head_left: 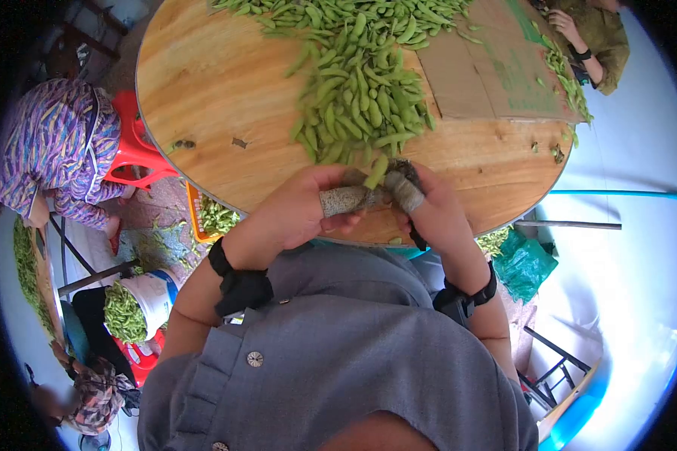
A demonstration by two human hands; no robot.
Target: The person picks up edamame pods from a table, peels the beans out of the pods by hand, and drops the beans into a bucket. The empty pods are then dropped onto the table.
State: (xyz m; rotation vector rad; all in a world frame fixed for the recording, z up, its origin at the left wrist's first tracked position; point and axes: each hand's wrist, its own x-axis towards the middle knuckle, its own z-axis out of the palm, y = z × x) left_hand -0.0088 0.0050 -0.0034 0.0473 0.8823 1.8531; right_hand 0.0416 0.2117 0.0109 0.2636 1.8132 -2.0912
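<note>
Just over the near edge of the round wooden table (226, 98), my two hands meet. A green soybean pod (376, 173) sticks up between their fingertips. My left hand (305, 203) is closed, its thumb and wrapped fingers pressed at the pod. From the other side, my right hand (435, 201) closes on the same pod with thumb and fingers. Grey wrappings cover some fingers of both hands, and their tips look dark. Right beyond my fingers lies a heap of soybean pods (361, 98). The palms and the pod's lower end are hidden.
Flattened cardboard (496, 68) lies on the table, with a person's hand (564, 26) beyond. At left, someone in a patterned top (56, 143) sits on a red stool (132, 150). Below are an orange crate (195, 210), a pod-filled bucket (150, 293) and a green bag (525, 264).
</note>
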